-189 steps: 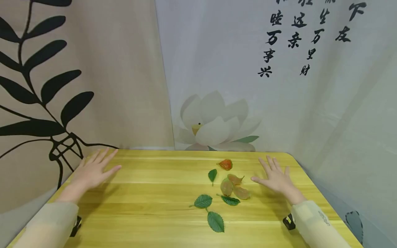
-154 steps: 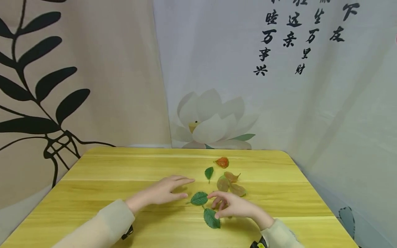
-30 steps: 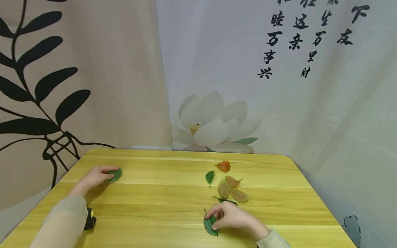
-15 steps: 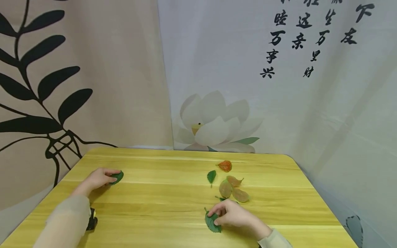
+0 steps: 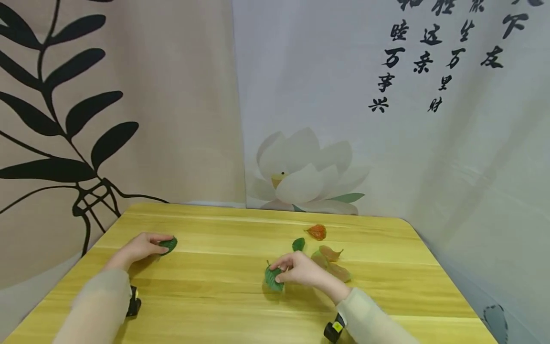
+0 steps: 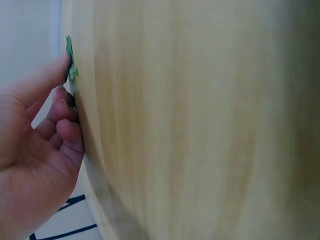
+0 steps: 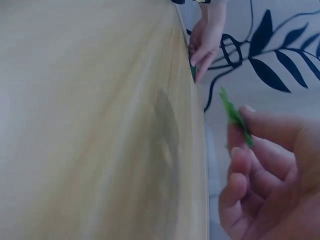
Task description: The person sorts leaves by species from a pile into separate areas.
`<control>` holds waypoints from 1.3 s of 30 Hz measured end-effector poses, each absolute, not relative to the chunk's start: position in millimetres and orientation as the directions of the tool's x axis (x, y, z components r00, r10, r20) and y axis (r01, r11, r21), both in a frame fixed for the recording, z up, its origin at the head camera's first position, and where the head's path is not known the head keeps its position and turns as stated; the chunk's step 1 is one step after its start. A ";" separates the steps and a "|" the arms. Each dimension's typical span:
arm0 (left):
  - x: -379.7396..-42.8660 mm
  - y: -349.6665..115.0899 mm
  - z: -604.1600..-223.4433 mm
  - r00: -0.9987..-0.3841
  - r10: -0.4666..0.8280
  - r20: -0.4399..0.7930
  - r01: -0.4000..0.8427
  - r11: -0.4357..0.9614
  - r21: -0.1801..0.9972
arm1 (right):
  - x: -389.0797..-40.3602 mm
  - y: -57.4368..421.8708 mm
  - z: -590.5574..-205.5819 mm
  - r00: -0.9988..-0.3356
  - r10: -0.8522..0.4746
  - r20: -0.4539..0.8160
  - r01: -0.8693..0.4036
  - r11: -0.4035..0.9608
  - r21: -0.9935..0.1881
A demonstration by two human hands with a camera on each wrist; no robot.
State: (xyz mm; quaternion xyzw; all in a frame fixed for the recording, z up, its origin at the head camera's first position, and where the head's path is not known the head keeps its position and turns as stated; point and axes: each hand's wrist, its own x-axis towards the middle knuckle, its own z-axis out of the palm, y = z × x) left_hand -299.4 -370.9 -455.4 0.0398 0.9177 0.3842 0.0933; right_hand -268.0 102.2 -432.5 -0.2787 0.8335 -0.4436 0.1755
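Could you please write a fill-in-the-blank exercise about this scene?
The left hand and right hand each pinch a green, toothed ____.
On the yellow wooden table, an orange-red, teardrop-shaped piece lies nearer the right hand than the ____ one.
Black brush-style characters stand above and to the ____ of the pale lotus print.
Missing: leaf; left; right.

Table [image 5: 215, 306] — yellow, wood-grained | backdrop [image 5: 326, 81] — lotus print [image 5: 301, 186] (black calligraphy [image 5: 392, 59] above)

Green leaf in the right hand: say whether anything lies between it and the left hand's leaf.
Nothing visible does. In the head view, only tabletop shows between the right leaf, pinched by the right hand, and the left leaf, held by the left hand.
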 end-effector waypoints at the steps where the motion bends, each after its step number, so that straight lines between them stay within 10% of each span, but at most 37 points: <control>1: -299.6 -372.9 -456.8 -0.979 0.144 -0.147 -0.007 0.689 0.725 | -272.2 94.6 -431.3 -0.789 -0.613 -0.043 -0.310 0.456 -0.834; 39: -299.3 -371.8 -457.5 -0.974 0.146 -0.171 -0.046 0.615 0.787 | -343.1 -129.2 -467.5 -0.953 -0.302 -0.022 -0.113 0.421 -0.900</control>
